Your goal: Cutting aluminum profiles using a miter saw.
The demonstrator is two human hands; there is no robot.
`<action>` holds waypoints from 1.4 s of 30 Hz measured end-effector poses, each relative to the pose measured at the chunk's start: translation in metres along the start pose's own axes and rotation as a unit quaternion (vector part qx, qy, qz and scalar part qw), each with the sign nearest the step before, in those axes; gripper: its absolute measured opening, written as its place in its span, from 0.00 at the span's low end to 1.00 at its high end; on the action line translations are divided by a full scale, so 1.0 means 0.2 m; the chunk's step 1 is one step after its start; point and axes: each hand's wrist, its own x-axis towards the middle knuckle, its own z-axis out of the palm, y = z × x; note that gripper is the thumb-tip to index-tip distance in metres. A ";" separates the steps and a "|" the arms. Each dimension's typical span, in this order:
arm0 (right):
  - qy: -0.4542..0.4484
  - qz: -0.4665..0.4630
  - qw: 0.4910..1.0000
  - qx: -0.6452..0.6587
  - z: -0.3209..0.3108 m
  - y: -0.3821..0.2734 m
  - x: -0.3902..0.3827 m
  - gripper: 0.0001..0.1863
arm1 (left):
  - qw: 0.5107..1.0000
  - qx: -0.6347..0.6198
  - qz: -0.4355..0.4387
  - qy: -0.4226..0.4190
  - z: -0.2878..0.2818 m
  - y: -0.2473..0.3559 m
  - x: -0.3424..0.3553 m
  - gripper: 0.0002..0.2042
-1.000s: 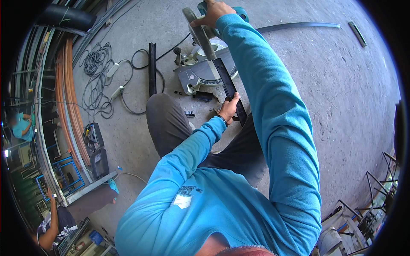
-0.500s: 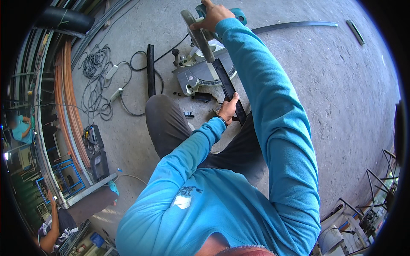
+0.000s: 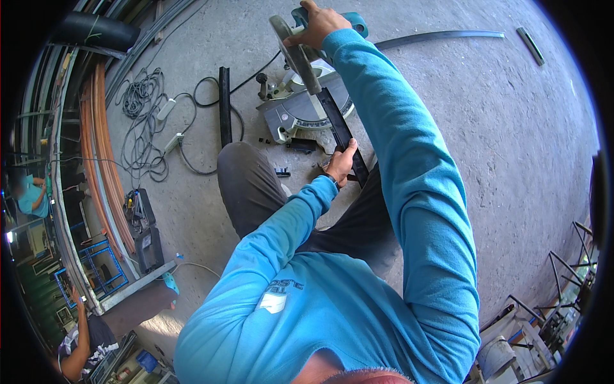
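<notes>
A miter saw [image 3: 276,120] with a grey base and a teal motor housing sits on the floor in front of my knees. High on the saw, my right hand [image 3: 325,27] is closed around its handle, and the blade guard [image 3: 295,56] hangs below. A long black profile [image 3: 334,116] lies slanted across the saw base, its near end between my legs. My left hand [image 3: 341,164] grips that profile, thumb on top. The exact spot where blade and profile meet is hidden by the guard. Small black offcuts [image 3: 302,145] lie beside the base.
Another black profile [image 3: 225,105] lies left of the saw, near a coiled cable [image 3: 142,96]. A curved strip [image 3: 441,38] and a short piece [image 3: 530,46] lie at the far right. An open tool case [image 3: 148,230] and two people at work are on the left.
</notes>
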 end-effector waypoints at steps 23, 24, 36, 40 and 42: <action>-0.003 0.013 1.000 0.001 0.02 -0.01 -0.04 0.52 | 1.000 0.007 0.011 0.019 -0.01 0.00 0.00 0.32; -0.009 0.018 1.000 0.004 0.02 -0.03 -0.04 0.52 | 1.000 0.001 0.009 0.018 -0.02 0.01 -0.01 0.32; 0.049 0.046 0.995 -0.072 0.14 0.04 0.00 0.53 | 0.999 0.030 -0.021 0.029 0.03 0.06 -0.06 0.32; 0.052 0.040 0.995 -0.073 0.14 0.01 -0.01 0.52 | 1.000 0.015 -0.001 0.028 0.01 0.06 -0.05 0.32; 0.054 0.039 0.994 -0.082 0.14 0.04 -0.02 0.53 | 1.000 0.018 -0.012 0.018 0.03 0.07 -0.08 0.32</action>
